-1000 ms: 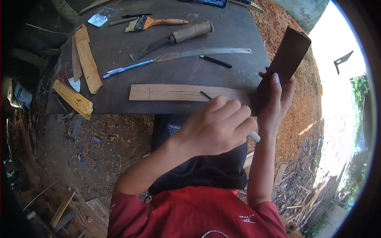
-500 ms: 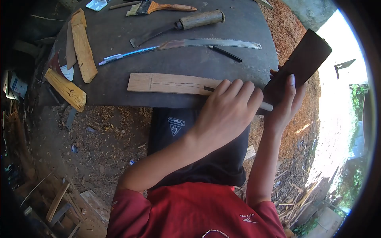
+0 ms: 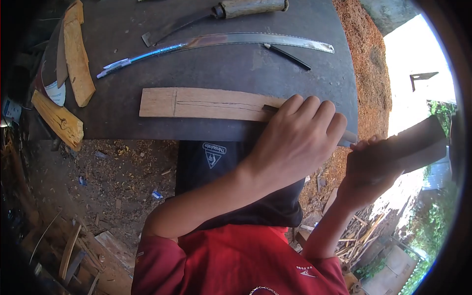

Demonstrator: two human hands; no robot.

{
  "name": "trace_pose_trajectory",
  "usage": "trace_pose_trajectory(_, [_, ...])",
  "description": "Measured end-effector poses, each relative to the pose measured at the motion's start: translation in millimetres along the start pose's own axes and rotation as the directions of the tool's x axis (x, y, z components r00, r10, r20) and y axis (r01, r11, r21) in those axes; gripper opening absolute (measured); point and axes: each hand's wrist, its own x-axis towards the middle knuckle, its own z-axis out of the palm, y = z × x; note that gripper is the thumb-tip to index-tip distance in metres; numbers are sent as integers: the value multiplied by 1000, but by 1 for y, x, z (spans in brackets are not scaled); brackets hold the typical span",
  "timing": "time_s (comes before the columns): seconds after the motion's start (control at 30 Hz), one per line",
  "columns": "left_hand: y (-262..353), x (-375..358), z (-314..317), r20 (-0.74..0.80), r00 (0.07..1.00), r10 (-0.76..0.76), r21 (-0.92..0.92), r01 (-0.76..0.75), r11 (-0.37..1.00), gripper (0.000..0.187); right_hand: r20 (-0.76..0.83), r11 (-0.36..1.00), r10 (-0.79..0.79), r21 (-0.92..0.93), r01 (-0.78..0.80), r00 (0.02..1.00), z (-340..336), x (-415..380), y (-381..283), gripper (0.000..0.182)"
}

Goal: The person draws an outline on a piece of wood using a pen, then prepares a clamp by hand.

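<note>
A pale wooden strip (image 3: 160, 102) lies on the dark table, marked with a cross line and long dark lines down its middle. My left hand (image 3: 305, 130) is closed around a chisel (image 3: 350, 138), whose dark blade tip rests over the strip's right part. The fingers hide most of the tool, and its handle end sticks out at the right. My right hand (image 3: 366, 179) grips a dark wooden block (image 3: 420, 145), held off the table's right end, apart from the chisel.
Beyond the strip lie a metal ruler (image 3: 255, 39), a blue pen (image 3: 142, 59), a black pencil (image 3: 290, 57) and a wooden-handled blade tool (image 3: 253, 7). Offcuts (image 3: 78, 59) sit at the left. Sawdust (image 3: 364, 73) and scraps cover the ground.
My right hand has swung the dark block down and to the right, away from the chisel. My left hand stays closed on the chisel over the strip. The view has shifted slightly.
</note>
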Motion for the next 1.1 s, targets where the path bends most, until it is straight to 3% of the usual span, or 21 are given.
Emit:
trace_pose_trajectory(0.13, [-1,1,0,-47,999,-16,-52,14,999,16,19,998,54,33,-55,998,-23,-18,-6,73])
trace_pose_trajectory(0.17, [-2,1,1,-64,998,-20,-63,16,998,15,88,989,52,130,-63,995,-24,-22,-8,61])
trace_pose_trajectory(0.37, [-1,2,4,-109,993,-44,-32,41,999,14,193,984,78,-175,-44,978,-38,-34,-16,65])
trace_pose_trajectory(0.47, [-2,5,7,-159,986,-54,-13,52,999,13,44,963,64,-266,-50,997,-29,-35,-22,72])
trace_pose_trajectory(0.57, [-1,5,6,-156,985,-69,-22,66,998,12,9,967,78,-244,-74,997,-30,-31,-26,75])
trace_pose_trajectory(0.67, [-2,3,6,-115,991,-66,-36,63,997,12,15,798,47,-602,-28,999,-9,-19,-31,76])
trace_pose_trajectory(0.7, [-1,2,4,-101,993,-59,-60,53,997,11,1,780,2,-625,-1,1000,4,-17,-33,69])
trace_pose_trajectory(0.83, [-4,1,-13,-10,1000,-20,-40,20,999,13,113,576,156,-817,2,981,14,6,-41,51])
trace_pose_trajectory(0.93, [-13,5,-31,53,996,-71,87,67,994,21,321,440,52,-858,267,946,29,20,-29,49])
trace_pose_trajectory(0.97, [-18,6,-35,67,992,-108,134,98,986,25,373,453,27,-832,321,927,29,26,-19,49])
trace_pose_trajectory(1.1, [-37,9,-47,98,980,-171,268,140,953,35,321,467,32,-842,269,947,65,37,-5,52])
